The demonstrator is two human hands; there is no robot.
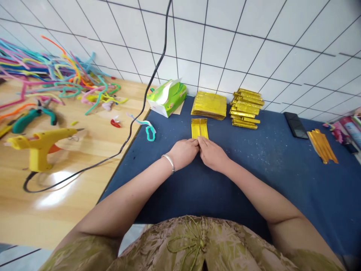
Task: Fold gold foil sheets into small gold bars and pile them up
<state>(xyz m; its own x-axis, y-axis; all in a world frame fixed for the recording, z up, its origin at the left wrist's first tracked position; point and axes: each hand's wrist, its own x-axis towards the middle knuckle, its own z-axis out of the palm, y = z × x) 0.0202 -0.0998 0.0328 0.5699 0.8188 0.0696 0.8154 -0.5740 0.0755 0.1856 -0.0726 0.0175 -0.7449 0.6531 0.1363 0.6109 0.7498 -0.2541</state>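
Note:
A small folded sheet of gold foil paper (199, 127) lies on the dark blue tabletop, a seam running down its middle. My left hand (184, 153) and my right hand (212, 152) meet at its near edge, fingers closed and pressed together on the paper. The fingertips cover that near edge. A silver bangle (169, 162) circles my left wrist. Just beyond the sheet sits a stack of flat gold paper (210, 103). To its right is a pile of narrow folded gold strips (245, 109).
A green tissue box (169, 98) stands against the tiled wall. On the wooden table at left are a yellow glue gun (42, 146) with a black cord (152, 77), pliers (34, 118) and tangled pipe cleaners (70, 79). A phone (295, 125) and more folded strips (322, 146) lie at right.

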